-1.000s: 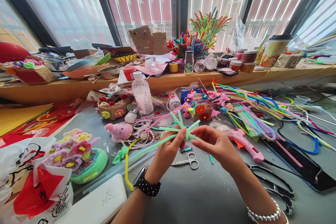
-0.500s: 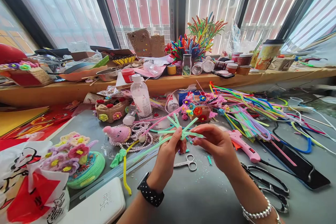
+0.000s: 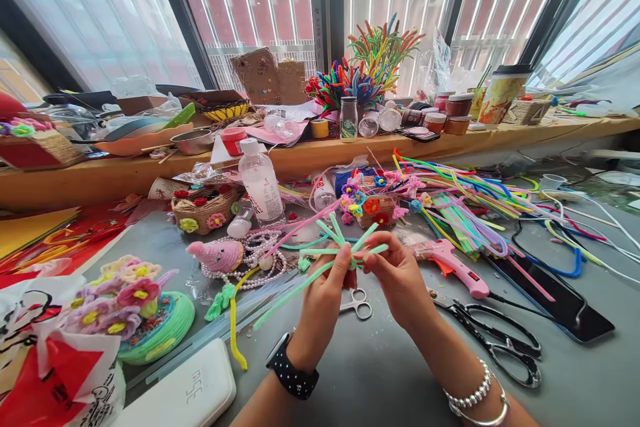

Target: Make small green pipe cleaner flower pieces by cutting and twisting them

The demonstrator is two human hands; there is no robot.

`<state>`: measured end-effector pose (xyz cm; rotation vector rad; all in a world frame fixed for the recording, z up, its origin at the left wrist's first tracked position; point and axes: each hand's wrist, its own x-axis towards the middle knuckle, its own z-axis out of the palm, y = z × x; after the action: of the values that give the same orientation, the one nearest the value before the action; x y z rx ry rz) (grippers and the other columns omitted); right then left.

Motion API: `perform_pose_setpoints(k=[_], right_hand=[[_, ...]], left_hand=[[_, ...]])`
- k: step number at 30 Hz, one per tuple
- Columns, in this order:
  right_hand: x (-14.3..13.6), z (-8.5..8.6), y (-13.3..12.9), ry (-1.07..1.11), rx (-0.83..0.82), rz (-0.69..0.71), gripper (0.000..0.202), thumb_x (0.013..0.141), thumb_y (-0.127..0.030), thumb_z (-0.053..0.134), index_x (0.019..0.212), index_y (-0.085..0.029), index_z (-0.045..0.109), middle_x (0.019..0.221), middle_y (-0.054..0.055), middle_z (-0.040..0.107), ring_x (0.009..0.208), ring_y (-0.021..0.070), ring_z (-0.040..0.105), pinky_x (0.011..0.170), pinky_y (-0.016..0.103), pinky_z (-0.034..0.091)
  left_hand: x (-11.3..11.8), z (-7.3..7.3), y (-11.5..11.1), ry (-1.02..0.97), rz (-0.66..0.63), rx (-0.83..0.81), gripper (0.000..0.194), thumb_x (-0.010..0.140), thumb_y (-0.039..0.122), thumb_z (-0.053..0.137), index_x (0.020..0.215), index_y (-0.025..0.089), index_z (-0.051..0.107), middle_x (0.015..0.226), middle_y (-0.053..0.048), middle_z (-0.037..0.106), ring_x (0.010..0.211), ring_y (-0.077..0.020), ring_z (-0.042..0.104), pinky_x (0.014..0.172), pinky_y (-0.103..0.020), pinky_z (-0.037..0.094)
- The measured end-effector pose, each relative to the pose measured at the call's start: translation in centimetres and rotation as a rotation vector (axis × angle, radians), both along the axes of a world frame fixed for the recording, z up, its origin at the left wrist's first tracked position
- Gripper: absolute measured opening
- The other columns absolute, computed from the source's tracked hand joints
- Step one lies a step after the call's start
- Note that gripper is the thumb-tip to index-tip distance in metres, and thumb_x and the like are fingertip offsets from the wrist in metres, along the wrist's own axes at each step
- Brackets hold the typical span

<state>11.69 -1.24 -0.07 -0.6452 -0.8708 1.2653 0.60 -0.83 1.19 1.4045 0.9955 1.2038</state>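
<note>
A bundle of mint-green pipe cleaners (image 3: pixel 336 232) fans out like a star above my hands, with one long stem trailing down to the left. My left hand (image 3: pixel 327 287) pinches its centre between thumb and fingers; a dark watch band is on that wrist. From the right side, my right hand (image 3: pixel 397 277) presses thumb and forefinger on the bundle near the centre. Small silver scissors (image 3: pixel 361 305) lie on the grey table just beyond and between my wrists, partly hidden by my left hand.
Black-handled scissors (image 3: pixel 500 340), a pink glue gun (image 3: pixel 463 270) and a dark phone (image 3: pixel 555 300) lie right. A white power bank (image 3: pixel 185 387) and flower-topped green piece (image 3: pixel 165 327) sit left. A plastic bottle (image 3: pixel 263 187) and loose pipe cleaners (image 3: pixel 460 213) are behind.
My right hand has moved left, closer to my left hand and the bundle's centre. The view has shifted slightly, and the black-handled scissors show more fully.
</note>
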Motion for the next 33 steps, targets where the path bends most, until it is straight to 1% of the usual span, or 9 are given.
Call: perform_pose_setpoints(k=[4, 8, 11, 14, 18, 22, 25, 30, 33], right_hand=[[0.0, 0.0, 0.1, 0.004, -0.042, 0.056, 0.013, 0.064, -0.026, 0.067, 0.069, -0.019, 0.057, 0.061, -0.002, 0.062, 0.054, 0.0082, 0.05, 0.056, 0.021, 0.04], [0.2, 0.3, 0.1, 0.033, -0.025, 0.076, 0.011, 0.067, -0.027, 0.064, 0.068, -0.019, 0.056, 0.063, -0.002, 0.062, 0.06, 0.0097, 0.052, 0.06, 0.023, 0.041], [0.4, 0.3, 0.0, 0.074, -0.009, 0.118, 0.012, 0.069, -0.029, 0.062, 0.065, -0.019, 0.057, 0.065, -0.002, 0.061, 0.06, 0.0102, 0.052, 0.059, 0.024, 0.041], [0.3, 0.2, -0.1, 0.086, 0.009, 0.222, 0.017, 0.069, -0.033, 0.062, 0.063, -0.018, 0.057, 0.063, -0.001, 0.058, 0.059, 0.0123, 0.052, 0.055, 0.026, 0.041], [0.1, 0.3, -0.3, 0.107, 0.007, 0.311, 0.014, 0.071, -0.03, 0.06, 0.066, -0.017, 0.059, 0.065, -0.001, 0.056, 0.06, 0.0105, 0.05, 0.059, 0.025, 0.039], [0.1, 0.4, -0.3, 0.103, -0.035, 0.358, 0.014, 0.073, -0.029, 0.058, 0.067, -0.017, 0.061, 0.062, -0.002, 0.055, 0.058, 0.0089, 0.048, 0.058, 0.023, 0.037], [0.0, 0.2, -0.2, 0.092, -0.058, 0.302, 0.013, 0.071, -0.03, 0.06, 0.066, -0.018, 0.061, 0.064, -0.002, 0.056, 0.056, 0.0076, 0.048, 0.055, 0.021, 0.037], [-0.3, -0.2, 0.0, 0.054, -0.063, 0.034, 0.008, 0.07, -0.028, 0.061, 0.072, -0.021, 0.063, 0.073, -0.002, 0.062, 0.064, 0.0084, 0.053, 0.06, 0.02, 0.042], [-0.6, -0.2, -0.1, -0.007, -0.063, -0.081, 0.011, 0.07, -0.027, 0.061, 0.079, -0.021, 0.06, 0.075, -0.001, 0.063, 0.067, 0.0103, 0.055, 0.06, 0.022, 0.045]], left_hand=[[-0.1, 0.3, -0.2, 0.069, 0.046, 0.063, 0.03, 0.078, 0.039, 0.041, 0.059, 0.017, 0.048, 0.054, 0.002, 0.044, 0.052, -0.0105, 0.044, 0.056, -0.023, 0.037], [-0.1, 1.0, -0.4, 0.131, 0.039, 0.089, 0.032, 0.079, 0.037, 0.041, 0.054, 0.017, 0.048, 0.051, 0.002, 0.046, 0.053, -0.0108, 0.046, 0.056, -0.022, 0.037], [0.0, 1.3, -0.5, 0.111, 0.023, 0.079, 0.034, 0.078, 0.037, 0.043, 0.049, 0.018, 0.047, 0.05, 0.002, 0.046, 0.052, -0.0108, 0.045, 0.054, -0.021, 0.037], [0.0, 1.4, -0.5, 0.097, 0.01, 0.078, 0.032, 0.077, 0.034, 0.046, 0.05, 0.018, 0.048, 0.051, 0.002, 0.046, 0.052, -0.0109, 0.046, 0.053, -0.021, 0.038], [-0.1, 1.3, -0.3, 0.048, 0.024, 0.04, 0.029, 0.076, 0.032, 0.048, 0.052, 0.017, 0.049, 0.053, 0.003, 0.049, 0.053, -0.0097, 0.047, 0.054, -0.02, 0.038], [-0.2, 1.1, -0.1, -0.009, -0.022, -0.008, 0.026, 0.077, 0.032, 0.047, 0.056, 0.017, 0.049, 0.053, 0.004, 0.048, 0.052, -0.0085, 0.046, 0.054, -0.019, 0.037], [-0.2, 0.9, 0.1, -0.009, -0.016, -0.035, 0.025, 0.077, 0.034, 0.046, 0.059, 0.017, 0.05, 0.054, 0.004, 0.047, 0.052, -0.0087, 0.046, 0.055, -0.02, 0.037], [-0.2, 0.5, 0.2, 0.014, 0.022, -0.028, 0.026, 0.078, 0.038, 0.045, 0.062, 0.017, 0.05, 0.052, 0.004, 0.044, 0.052, -0.0095, 0.043, 0.054, -0.021, 0.036], [-0.2, 0.3, 0.2, 0.02, 0.046, -0.022, 0.028, 0.079, 0.039, 0.042, 0.063, 0.017, 0.049, 0.054, 0.004, 0.044, 0.053, -0.0099, 0.044, 0.055, -0.022, 0.036]])
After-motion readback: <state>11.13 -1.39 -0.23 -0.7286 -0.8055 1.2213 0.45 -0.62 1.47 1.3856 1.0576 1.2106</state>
